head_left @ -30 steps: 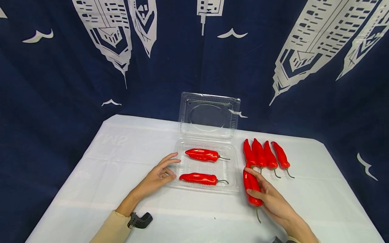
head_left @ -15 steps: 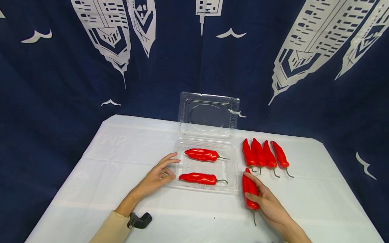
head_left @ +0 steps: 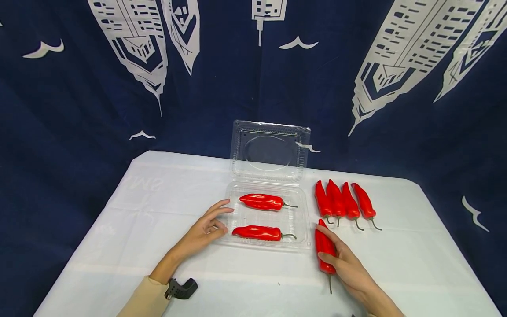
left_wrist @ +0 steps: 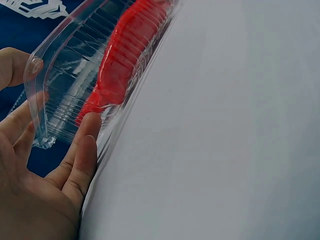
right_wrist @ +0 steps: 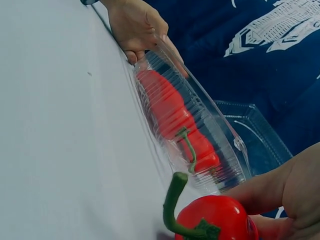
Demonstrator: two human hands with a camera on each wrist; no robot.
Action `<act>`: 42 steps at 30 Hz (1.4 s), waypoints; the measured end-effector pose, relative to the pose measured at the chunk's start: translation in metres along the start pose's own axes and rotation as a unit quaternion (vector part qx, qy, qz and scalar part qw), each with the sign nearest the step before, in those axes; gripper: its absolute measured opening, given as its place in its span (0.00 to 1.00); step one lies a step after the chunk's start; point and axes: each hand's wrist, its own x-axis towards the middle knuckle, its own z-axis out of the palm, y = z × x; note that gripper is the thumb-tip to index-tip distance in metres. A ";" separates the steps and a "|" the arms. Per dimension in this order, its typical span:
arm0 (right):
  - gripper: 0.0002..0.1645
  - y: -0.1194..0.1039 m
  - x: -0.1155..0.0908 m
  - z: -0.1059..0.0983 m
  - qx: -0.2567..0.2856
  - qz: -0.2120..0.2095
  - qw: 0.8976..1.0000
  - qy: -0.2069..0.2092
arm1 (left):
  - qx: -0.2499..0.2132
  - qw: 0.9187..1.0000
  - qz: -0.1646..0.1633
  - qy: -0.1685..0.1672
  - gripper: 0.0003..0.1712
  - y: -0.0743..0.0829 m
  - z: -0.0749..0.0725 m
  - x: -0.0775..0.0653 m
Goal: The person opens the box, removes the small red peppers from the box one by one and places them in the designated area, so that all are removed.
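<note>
A clear plastic clamshell container (head_left: pixel 269 218) lies with its lid raised. Two red chili peppers, a rear one (head_left: pixel 262 202) and a front one (head_left: pixel 256 232), lie crosswise inside, stems to the right. At the container's left rim my left hand (head_left: pixel 203 231) grips the edge; the left wrist view shows a digit tip (left_wrist: pixel 35 67) on the rim and other fingers against the wall. Beside the container's front right corner, my right hand (head_left: pixel 348 264) holds another red chili pepper (head_left: pixel 325 251) between thumb and fingers. Its green stem (right_wrist: pixel 174 205) points toward me.
Several more red chili peppers (head_left: pixel 336 200) lie side by side behind my right hand, stems toward the front. The transparent lid (head_left: pixel 269 152) stands up against the dark blue curtain (head_left: pixel 222 97). A white cloth (head_left: pixel 166 189) covers the table.
My right hand has drawn the held pepper slightly toward me, away from the row, and turned it straighter, with its stem swinging left. The left hand stays at the container's rim.
</note>
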 end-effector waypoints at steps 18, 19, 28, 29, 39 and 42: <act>0.43 0.005 0.002 -0.001 -0.028 -0.020 0.999 0.005 | 0.003 1.000 0.004 0.001 0.29 -0.002 0.001 0.000; 0.44 0.004 0.003 -0.001 -0.029 -0.020 0.999 0.006 | 0.002 1.000 0.005 0.001 0.29 -0.002 0.001 0.000; 0.44 0.002 0.003 -0.003 -0.023 -0.006 1.000 0.017 | 0.004 1.000 0.003 0.003 0.29 0.001 0.001 0.000; 0.44 0.002 0.003 -0.003 -0.019 -0.009 1.000 0.015 | 0.004 1.000 0.002 0.003 0.29 0.001 0.001 -0.001; 0.44 0.002 0.005 -0.008 -0.014 -0.027 1.000 0.001 | 0.000 1.000 -0.001 0.001 0.30 0.000 0.001 -0.001; 0.44 0.001 0.004 -0.010 -0.033 -0.024 0.999 0.008 | -0.001 1.000 0.002 0.000 0.30 0.000 0.001 0.000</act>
